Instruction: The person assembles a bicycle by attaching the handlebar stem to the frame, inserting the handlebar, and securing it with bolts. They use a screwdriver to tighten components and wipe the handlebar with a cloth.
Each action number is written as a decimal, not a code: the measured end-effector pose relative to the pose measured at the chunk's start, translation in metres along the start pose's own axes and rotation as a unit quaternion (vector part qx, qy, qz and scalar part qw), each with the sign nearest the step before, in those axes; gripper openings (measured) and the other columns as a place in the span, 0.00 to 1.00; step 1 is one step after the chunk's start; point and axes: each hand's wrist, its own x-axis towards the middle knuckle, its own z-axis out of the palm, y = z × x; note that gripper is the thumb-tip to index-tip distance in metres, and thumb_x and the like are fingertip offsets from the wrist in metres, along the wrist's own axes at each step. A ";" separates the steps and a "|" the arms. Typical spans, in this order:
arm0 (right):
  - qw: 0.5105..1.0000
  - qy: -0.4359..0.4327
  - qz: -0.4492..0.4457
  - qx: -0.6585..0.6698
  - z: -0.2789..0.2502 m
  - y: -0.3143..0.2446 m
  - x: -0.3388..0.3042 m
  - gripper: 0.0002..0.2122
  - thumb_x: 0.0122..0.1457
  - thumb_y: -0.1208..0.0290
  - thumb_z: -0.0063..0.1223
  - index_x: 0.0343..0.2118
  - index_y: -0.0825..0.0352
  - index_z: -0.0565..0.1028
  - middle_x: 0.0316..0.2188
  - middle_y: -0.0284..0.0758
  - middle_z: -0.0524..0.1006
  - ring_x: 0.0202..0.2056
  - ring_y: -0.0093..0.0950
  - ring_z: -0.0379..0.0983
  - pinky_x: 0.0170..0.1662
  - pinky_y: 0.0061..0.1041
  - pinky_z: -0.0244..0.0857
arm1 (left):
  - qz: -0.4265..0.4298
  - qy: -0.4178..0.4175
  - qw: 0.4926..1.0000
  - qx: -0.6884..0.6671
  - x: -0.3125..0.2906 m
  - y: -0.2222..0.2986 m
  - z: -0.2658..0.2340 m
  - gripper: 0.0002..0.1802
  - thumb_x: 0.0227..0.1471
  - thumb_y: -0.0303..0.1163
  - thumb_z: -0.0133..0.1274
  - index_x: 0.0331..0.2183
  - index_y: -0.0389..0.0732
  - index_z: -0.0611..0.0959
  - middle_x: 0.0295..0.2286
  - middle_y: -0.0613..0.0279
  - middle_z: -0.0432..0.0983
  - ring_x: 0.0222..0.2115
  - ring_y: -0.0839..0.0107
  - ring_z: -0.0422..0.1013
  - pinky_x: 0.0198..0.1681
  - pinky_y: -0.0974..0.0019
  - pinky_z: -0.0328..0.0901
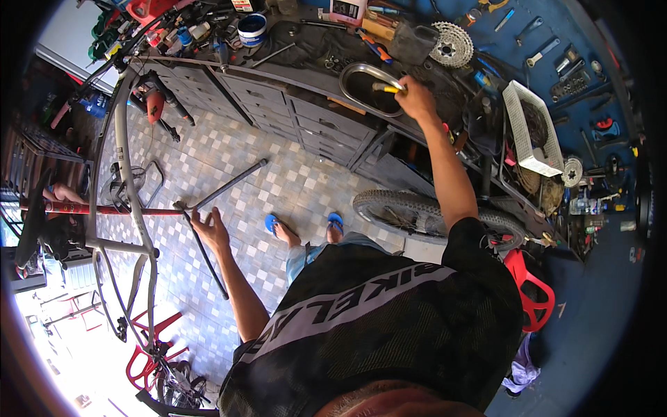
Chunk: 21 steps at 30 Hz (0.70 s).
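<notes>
At the bench my right hand (417,99) is closed round a short yellow-handled brush (389,88). Its head lies over an oval metal basin (345,85) set at the bench edge; the basin's contents are too dark to tell. My left hand (212,231) hangs low over the floor with its fingers apart and nothing in them. Close by it are the black legs (229,184) of a repair stand with a red post (125,210). A bare grey bicycle frame (121,132) stands on the left beside that post.
Tools crowd the dark bench, among them orange-handled pliers (375,47), a cassette (451,44) and a blue-white tub (252,30). A white basket (531,132) sits at right. Below the bench a bicycle wheel (396,212) lies near my feet. Red chairs (531,292) stand behind.
</notes>
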 end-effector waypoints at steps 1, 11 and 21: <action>1.000 -0.006 0.008 0.023 -0.011 0.005 0.005 0.15 0.59 0.61 0.63 0.47 0.57 0.77 0.39 0.42 0.84 0.45 0.45 0.81 0.47 0.44 0.73 | -0.068 -0.026 0.997 -0.007 -0.013 0.007 -0.001 0.37 0.58 0.37 0.65 0.62 0.36 0.69 0.59 0.39 0.66 0.50 0.51 0.75 0.49 0.55 0.75; 0.996 0.057 -0.015 0.070 -0.050 0.030 0.023 0.17 0.59 0.53 0.65 0.40 0.63 0.82 0.37 0.43 0.84 0.41 0.45 0.81 0.45 0.41 0.73 | -0.142 -0.101 0.985 0.020 -0.059 -0.005 -0.013 0.33 0.58 0.37 0.62 0.61 0.37 0.71 0.56 0.41 0.66 0.44 0.54 0.79 0.48 0.54 0.73; 0.996 0.073 0.027 0.048 -0.041 0.026 0.001 0.17 0.61 0.52 0.63 0.40 0.62 0.82 0.36 0.46 0.84 0.42 0.49 0.81 0.45 0.45 0.73 | -0.100 -0.087 0.989 0.067 -0.070 0.009 -0.018 0.31 0.58 0.38 0.63 0.60 0.41 0.73 0.54 0.44 0.67 0.43 0.56 0.79 0.48 0.53 0.72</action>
